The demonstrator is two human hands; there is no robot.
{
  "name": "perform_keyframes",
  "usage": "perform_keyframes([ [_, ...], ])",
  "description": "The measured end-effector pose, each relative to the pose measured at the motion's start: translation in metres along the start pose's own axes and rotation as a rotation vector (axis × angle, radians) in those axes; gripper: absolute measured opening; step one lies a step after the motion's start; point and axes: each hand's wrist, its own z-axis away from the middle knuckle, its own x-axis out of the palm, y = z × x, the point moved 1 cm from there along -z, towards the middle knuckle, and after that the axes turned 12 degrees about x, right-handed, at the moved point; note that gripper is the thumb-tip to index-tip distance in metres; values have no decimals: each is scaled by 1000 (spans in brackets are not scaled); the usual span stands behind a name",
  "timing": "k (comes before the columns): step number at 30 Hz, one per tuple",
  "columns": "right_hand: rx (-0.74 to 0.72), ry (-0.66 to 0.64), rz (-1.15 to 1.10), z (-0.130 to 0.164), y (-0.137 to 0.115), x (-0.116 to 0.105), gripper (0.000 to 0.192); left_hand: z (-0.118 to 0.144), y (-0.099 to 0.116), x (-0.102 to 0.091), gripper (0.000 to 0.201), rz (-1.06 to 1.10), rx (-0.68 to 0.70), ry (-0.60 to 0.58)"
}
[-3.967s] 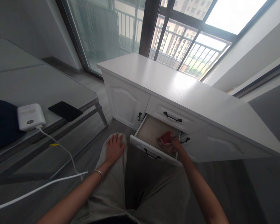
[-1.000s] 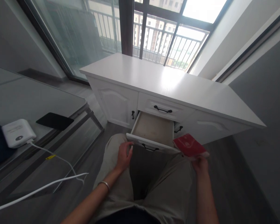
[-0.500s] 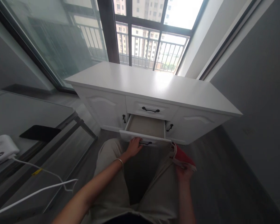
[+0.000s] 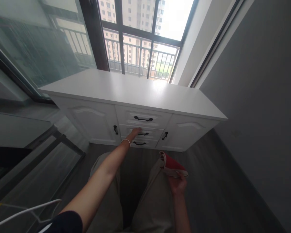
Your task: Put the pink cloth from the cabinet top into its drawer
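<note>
My left hand (image 4: 135,130) reaches forward to the front of the middle drawer (image 4: 154,133) of a white cabinet. Its fingers lie against the drawer front, at the left end of the dark handle (image 4: 144,133). This drawer sits flush with the cabinet. A light bracelet (image 4: 126,141) circles the left wrist. Over my right knee, my right hand (image 4: 178,183) is closed on a folded red cloth (image 4: 172,163) with pale edging. Part of the cloth hangs forward, away from the fingers.
The white cabinet (image 4: 126,87) stands before a tall window, with a dark handle (image 4: 143,118) on the top drawer and a door on either side. To the left are a low table (image 4: 19,126), a black flat object (image 4: 7,156) and a white cable (image 4: 26,212). A grey wall (image 4: 254,97) rises at right.
The middle drawer was pulled out and is now closed, my left hand having moved forward with it. The cloth stays in my right hand. The view has shifted to the right.
</note>
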Motion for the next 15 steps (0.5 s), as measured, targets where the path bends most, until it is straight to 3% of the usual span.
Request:
perform_keyframes([
  [4, -34, -28, 145, -10, -1, 6, 24, 52, 13, -20, 36, 208, -48, 73],
  [8, -68, 52, 276, -57, 7, 30, 44, 166, 45, -52, 34, 384, 66, 96],
  [12, -131, 284, 562, -121, 9, 91, 57, 309, 78, -95, 23, 456, 484, 324],
  [14, -198, 382, 807, -148, 7, 133, 60, 365, 78, -111, 14, 314, 596, 463],
  [15, -281, 352, 943, -159, 6, 154, 59, 385, 73, -117, 19, 216, 590, 558],
])
